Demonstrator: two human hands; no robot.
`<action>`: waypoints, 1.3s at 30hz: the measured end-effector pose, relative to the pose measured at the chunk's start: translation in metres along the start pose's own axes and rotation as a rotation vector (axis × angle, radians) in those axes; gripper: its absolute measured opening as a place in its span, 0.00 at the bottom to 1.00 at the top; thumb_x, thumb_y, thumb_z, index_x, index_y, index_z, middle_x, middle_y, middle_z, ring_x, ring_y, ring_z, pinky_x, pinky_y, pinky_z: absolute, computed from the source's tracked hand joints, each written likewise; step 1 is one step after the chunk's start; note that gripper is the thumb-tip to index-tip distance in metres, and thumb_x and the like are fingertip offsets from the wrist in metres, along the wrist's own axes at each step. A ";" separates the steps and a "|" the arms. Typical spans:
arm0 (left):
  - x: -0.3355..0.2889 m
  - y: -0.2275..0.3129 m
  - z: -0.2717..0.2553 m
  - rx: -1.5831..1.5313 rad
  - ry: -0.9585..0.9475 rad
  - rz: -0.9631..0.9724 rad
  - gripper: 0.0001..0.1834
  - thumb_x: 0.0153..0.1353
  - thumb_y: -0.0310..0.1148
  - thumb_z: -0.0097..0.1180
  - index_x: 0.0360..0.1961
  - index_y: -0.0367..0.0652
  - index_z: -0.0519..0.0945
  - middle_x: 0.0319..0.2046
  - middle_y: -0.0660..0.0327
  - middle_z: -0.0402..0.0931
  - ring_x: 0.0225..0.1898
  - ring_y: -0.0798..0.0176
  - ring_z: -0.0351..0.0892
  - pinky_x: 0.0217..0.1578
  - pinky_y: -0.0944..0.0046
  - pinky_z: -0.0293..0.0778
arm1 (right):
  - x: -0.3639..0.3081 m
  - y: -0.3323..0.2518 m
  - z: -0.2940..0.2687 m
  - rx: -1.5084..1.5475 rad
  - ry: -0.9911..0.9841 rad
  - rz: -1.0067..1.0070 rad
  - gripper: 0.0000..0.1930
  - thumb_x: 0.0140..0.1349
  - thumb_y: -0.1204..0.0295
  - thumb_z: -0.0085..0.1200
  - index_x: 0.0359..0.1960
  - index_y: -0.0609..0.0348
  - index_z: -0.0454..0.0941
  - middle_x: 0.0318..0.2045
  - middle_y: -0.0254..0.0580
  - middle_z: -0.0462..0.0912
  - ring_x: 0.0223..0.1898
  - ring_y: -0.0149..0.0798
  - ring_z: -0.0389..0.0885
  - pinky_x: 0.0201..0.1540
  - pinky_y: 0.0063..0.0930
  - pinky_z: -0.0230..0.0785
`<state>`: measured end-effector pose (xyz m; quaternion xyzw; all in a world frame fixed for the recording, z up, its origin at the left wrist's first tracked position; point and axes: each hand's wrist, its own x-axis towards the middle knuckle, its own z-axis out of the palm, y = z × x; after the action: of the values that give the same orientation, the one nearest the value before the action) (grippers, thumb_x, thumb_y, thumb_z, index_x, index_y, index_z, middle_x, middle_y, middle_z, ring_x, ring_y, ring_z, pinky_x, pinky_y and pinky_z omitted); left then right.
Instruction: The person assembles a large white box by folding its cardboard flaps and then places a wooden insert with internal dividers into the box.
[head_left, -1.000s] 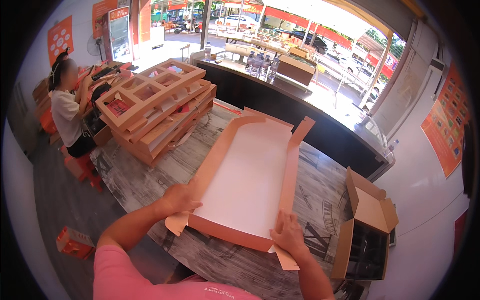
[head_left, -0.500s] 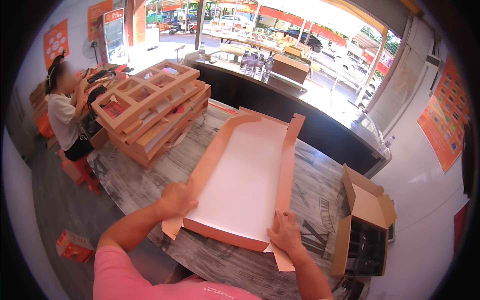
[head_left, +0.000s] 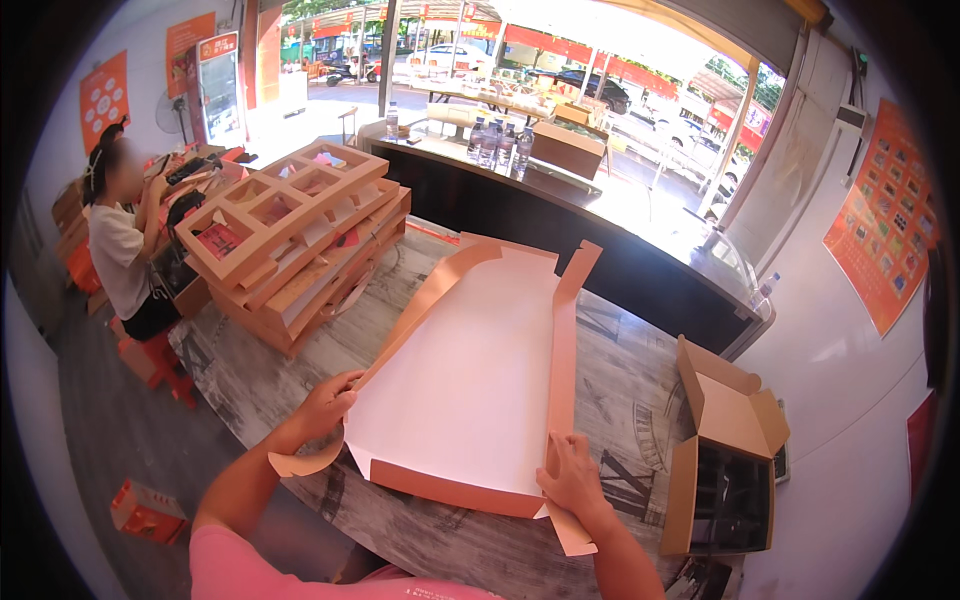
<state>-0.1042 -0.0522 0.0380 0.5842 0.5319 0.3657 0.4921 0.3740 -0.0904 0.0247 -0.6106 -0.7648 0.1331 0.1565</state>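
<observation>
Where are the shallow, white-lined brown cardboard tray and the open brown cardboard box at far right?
Shallow, white-lined brown cardboard tray (head_left: 460, 375), head view: bare white base.
Open brown cardboard box (head_left: 724, 394), head view: inside of its raised lid.

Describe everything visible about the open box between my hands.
The partly folded box looks like cardboard, with orange-brown walls and a white floor. It lies on the table, lengthwise away from you. The left hand holds its left wall, splayed outward at the near corner; the right hand grips the right wall. Loose flaps jut from corners.
</observation>
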 end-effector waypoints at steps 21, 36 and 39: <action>-0.003 -0.037 -0.013 0.585 0.201 0.377 0.24 0.66 0.23 0.53 0.64 0.38 0.79 0.41 0.47 0.81 0.42 0.45 0.82 0.45 0.55 0.79 | -0.045 0.082 -0.012 0.747 0.012 -0.043 0.35 0.69 0.83 0.52 0.78 0.61 0.60 0.62 0.41 0.74 0.37 0.26 0.80 0.38 0.24 0.76; -0.005 -0.063 -0.001 0.931 0.273 0.365 0.29 0.57 0.34 0.68 0.61 0.41 0.82 0.43 0.52 0.74 0.46 0.45 0.76 0.50 0.48 0.75 | -0.077 0.086 -0.025 0.047 0.195 0.133 0.29 0.64 0.76 0.57 0.70 0.61 0.72 0.55 0.56 0.82 0.45 0.58 0.85 0.49 0.46 0.79; -0.007 -0.057 0.001 0.931 0.267 0.361 0.28 0.57 0.33 0.68 0.60 0.38 0.81 0.47 0.50 0.75 0.51 0.44 0.76 0.53 0.48 0.75 | -0.073 0.066 -0.029 -0.215 0.212 0.031 0.27 0.64 0.73 0.59 0.67 0.58 0.76 0.62 0.52 0.77 0.60 0.53 0.78 0.62 0.51 0.70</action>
<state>-0.1196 -0.0623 -0.0160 0.7720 0.5870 0.2409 0.0369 0.4598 -0.1468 0.0194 -0.6461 -0.7444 -0.0124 0.1683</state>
